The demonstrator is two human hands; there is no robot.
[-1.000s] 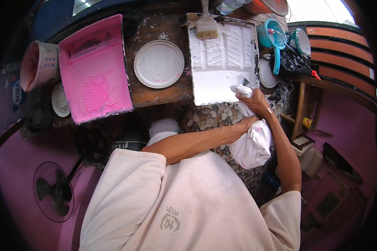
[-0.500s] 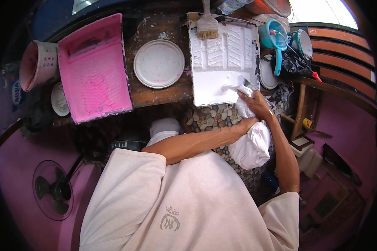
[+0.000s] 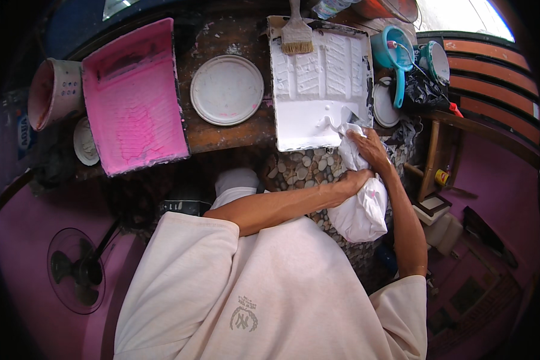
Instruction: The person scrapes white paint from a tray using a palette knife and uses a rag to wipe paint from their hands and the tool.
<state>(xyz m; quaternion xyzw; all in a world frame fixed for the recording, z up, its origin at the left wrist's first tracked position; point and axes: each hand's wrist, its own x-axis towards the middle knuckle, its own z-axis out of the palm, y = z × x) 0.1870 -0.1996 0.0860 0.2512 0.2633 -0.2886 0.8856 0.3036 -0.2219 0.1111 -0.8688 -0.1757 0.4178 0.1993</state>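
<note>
A white, bulging plastic bag hangs at the near right edge of the work table, its body below my hands. My left hand is closed around the gathered neck of the bag. Farther up, my right hand grips the bag's upper end, which lies over the near right corner of a paint tray. White paint fills the tray's near well, and the bag's crumpled mouth touches or hangs just above it. Across the tray's far edge rests a paintbrush with tan bristles.
Left on the wooden table are a pink-coated tray, a round white lid and a pinkish bucket. A turquoise dipper and a paint can stand at the right. A fan is at lower left.
At the tray, the bag's mouth has shifted slightly and looks more crumpled. Both hands keep their hold with barely any movement.
</note>
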